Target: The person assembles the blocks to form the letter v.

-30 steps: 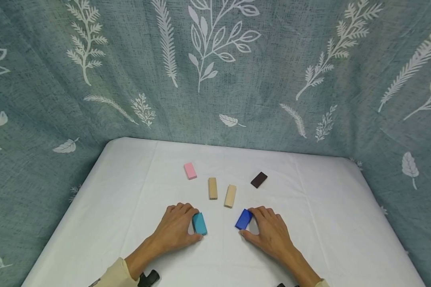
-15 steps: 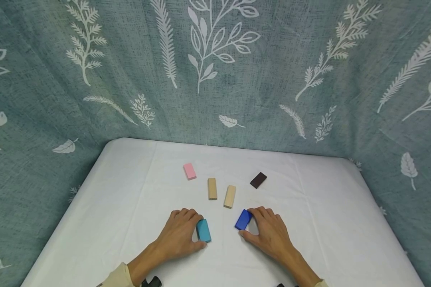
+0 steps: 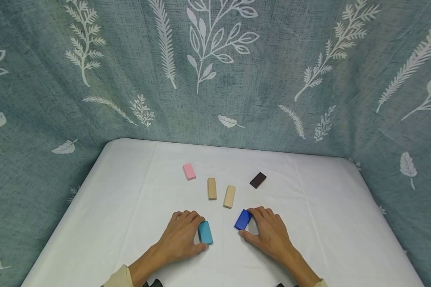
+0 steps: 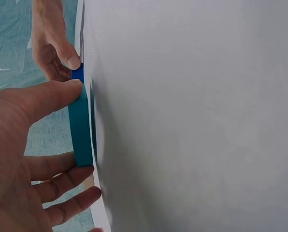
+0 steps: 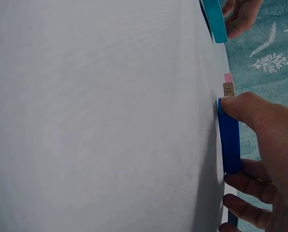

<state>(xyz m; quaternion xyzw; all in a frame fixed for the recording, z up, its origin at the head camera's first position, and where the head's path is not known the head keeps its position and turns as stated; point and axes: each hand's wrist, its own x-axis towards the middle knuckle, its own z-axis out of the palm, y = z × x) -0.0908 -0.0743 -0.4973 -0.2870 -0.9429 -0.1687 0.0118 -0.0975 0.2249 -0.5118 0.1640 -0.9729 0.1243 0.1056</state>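
My left hand (image 3: 181, 237) pinches a teal wooden block (image 3: 205, 232) by its two ends, thumb at the near end and fingers at the far end. In the left wrist view the teal block (image 4: 80, 126) lies close over the white cloth. Across a short gap, my right hand (image 3: 268, 231) pinches a dark blue block (image 3: 243, 219) the same way. The right wrist view shows the thumb on one end of the blue block (image 5: 229, 137) and fingertips at the other. Both blocks lean slightly, their far ends angled apart from each other's line.
Beyond the hands lie two plain wooden blocks, one tan (image 3: 212, 189) and one paler (image 3: 229, 197). A pink block (image 3: 189, 172) lies farther back on the left, a dark brown block (image 3: 258, 180) on the right. A patterned green curtain (image 3: 265, 79) borders the white-covered table (image 3: 330, 187).
My left hand has drawn the teal block a little to the right and nearer to me. My right hand and the blue block have stayed in place.
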